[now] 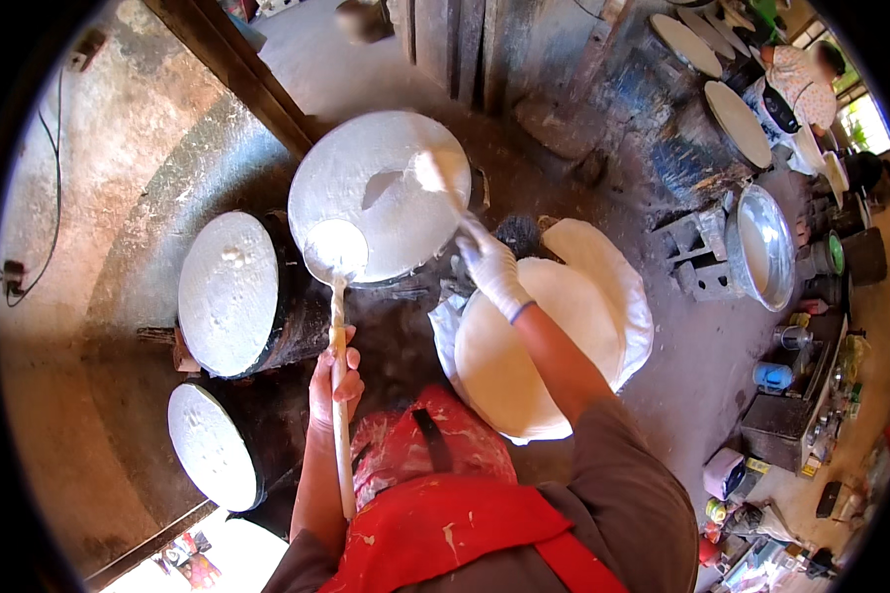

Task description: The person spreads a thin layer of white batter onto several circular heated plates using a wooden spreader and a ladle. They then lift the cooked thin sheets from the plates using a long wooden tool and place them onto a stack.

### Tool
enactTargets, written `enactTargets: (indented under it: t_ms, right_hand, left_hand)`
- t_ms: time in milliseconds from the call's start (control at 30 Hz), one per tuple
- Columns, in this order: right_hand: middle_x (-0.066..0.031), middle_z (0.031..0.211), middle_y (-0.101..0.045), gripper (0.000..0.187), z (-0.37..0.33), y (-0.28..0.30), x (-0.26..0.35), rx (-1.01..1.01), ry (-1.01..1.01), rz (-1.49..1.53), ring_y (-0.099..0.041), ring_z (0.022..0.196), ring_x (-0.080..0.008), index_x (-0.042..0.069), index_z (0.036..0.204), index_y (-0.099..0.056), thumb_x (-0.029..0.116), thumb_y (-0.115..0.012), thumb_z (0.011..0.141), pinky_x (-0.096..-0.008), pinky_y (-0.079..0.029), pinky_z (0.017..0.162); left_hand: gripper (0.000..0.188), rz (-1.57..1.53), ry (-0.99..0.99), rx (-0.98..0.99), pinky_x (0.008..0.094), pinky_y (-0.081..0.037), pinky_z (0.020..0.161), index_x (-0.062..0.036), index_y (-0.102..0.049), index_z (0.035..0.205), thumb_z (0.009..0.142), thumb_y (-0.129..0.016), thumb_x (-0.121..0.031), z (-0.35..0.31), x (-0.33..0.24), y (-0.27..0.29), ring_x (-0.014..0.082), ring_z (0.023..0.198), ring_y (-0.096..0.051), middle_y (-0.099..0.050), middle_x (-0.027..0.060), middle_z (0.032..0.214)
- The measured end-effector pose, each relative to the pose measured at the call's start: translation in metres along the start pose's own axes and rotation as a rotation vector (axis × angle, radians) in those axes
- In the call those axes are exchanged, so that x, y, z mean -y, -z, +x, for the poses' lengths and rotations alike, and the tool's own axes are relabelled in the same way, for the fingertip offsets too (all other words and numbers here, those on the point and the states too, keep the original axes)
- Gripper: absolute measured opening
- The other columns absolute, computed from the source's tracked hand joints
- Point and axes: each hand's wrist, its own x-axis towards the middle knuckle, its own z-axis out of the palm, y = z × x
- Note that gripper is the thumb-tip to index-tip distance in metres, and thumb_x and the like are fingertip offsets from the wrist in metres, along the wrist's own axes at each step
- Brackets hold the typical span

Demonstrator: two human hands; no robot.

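My left hand is closed round the pale handle of a long-handled round scoop. The scoop's shiny white head lies over the near left edge of a large round surface coated in white. My right hand, in a white glove, grips a light-handled ladle, blurred by motion. That ladle's bright head is above the right half of the white surface and casts a dark shadow on it. Below my right forearm stands a wide round stack of pale sheets on white cloth.
Two white-topped drums stand at my left. A metal basin rests beside pierced blocks at the right. Further right, a cluttered bench holds jars. A person works among round trays at the far right.
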Motion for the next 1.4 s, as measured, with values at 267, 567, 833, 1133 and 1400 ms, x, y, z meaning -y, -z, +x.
enactTargets:
  t_ms: [267,567,833,1133,1400]
  right_hand:
    - [-0.0157,0.112,-0.055,0.031,-0.028,-0.052,-0.023,0.075,-0.307,0.279,-0.054,0.1,-0.0189,0.002,0.114,-0.05,0.012,-0.052,0.084,-0.0262,-0.04,0.088]
    - [-0.0159,0.109,-0.056,0.03,-0.011,-0.026,-0.023,0.188,-0.284,0.116,-0.055,0.099,-0.0264,0.002,0.112,-0.052,0.012,-0.051,0.084,-0.0288,-0.041,0.087]
    - [-0.0121,0.107,-0.057,0.027,-0.065,-0.002,-0.051,-0.062,-0.333,0.153,-0.054,0.095,-0.016,0.0,0.107,-0.055,0.004,-0.054,0.081,-0.0239,-0.041,0.087]
    - [-0.0105,0.105,-0.06,0.027,0.01,0.005,-0.065,0.231,-0.336,0.243,-0.056,0.094,-0.0172,0.002,0.107,-0.057,0.011,-0.057,0.082,-0.0259,-0.042,0.084]
    - [-0.0061,0.081,-0.062,0.038,0.043,0.079,-0.046,0.87,-0.603,0.308,-0.051,0.061,-0.0073,0.005,0.115,-0.051,0.028,-0.053,0.085,-0.0203,-0.041,0.055]
  left_hand:
    - [0.037,0.001,0.017,0.076,0.0167,-0.029,0.032,-0.0028,-0.039,0.12,0.088,-0.042,-0.021,0.0,-0.002,0.008,0.0046,0.033,-0.035,-0.054,0.0057,0.079]
    - [0.038,-0.006,-0.002,0.067,0.0168,-0.029,0.032,-0.0027,-0.036,0.122,0.089,-0.041,-0.022,-0.009,-0.01,0.01,0.0041,0.033,-0.035,-0.053,0.0047,0.078]
    - [0.035,0.009,0.019,0.044,0.0163,-0.03,0.034,-0.0043,-0.038,0.119,0.089,-0.041,-0.022,0.006,-0.015,0.004,0.004,0.034,-0.036,-0.052,0.0044,0.076]
    - [0.036,0.117,0.009,0.12,0.0152,-0.03,0.032,-0.0021,-0.037,0.12,0.089,-0.04,-0.021,0.057,-0.038,-0.002,0.0051,0.036,-0.038,-0.053,0.0056,0.078]
    - [0.038,0.738,0.031,-0.132,0.0148,-0.029,0.033,-0.0019,-0.039,0.119,0.088,-0.041,-0.024,0.152,-0.107,0.006,0.003,0.038,-0.034,-0.052,0.0061,0.077]
